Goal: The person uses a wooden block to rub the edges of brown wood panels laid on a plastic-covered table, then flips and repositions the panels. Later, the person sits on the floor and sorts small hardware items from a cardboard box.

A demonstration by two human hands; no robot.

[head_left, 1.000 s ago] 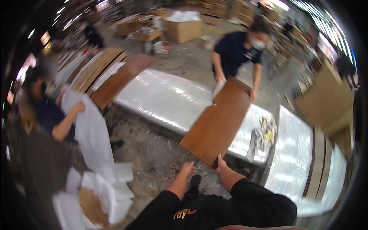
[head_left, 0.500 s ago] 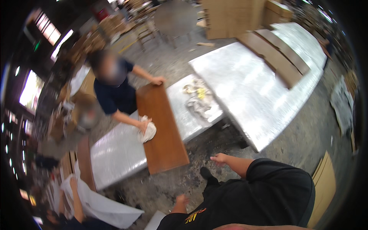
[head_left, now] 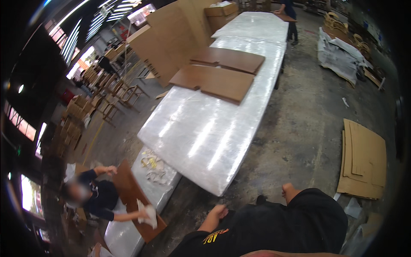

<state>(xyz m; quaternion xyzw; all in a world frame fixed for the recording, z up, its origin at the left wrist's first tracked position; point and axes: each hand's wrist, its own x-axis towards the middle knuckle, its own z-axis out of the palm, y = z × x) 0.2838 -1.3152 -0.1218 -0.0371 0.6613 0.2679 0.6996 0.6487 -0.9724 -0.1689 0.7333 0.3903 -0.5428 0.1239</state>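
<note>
My left hand (head_left: 219,211) hangs low in front of my dark shirt, fingers curled in, with nothing showing in it. My right hand (head_left: 289,191) is likewise curled closed over the floor, apart from any object. Nearest to both is the front corner of a large plastic-wrapped table (head_left: 201,141). Two brown wooden panels with notched edges, a nearer one (head_left: 218,83) and a farther one (head_left: 231,59), lie side by side on it. At the lower left, a co-worker presses a white cloth (head_left: 148,216) against a long brown board (head_left: 128,182).
Rags (head_left: 154,165) lie on a lower wrapped table (head_left: 169,182). Flattened cardboard (head_left: 364,158) rests on the concrete floor at right. A wrapped stack (head_left: 338,53) stands farther right. Another person (head_left: 291,19) holds a brown board at the far end. Tall cardboard (head_left: 171,43) stands behind.
My view has swung to the right, so the co-worker and board now appear lower left. My right hand, earlier stretched forward with a finger extended, is now drawn back and curled.
</note>
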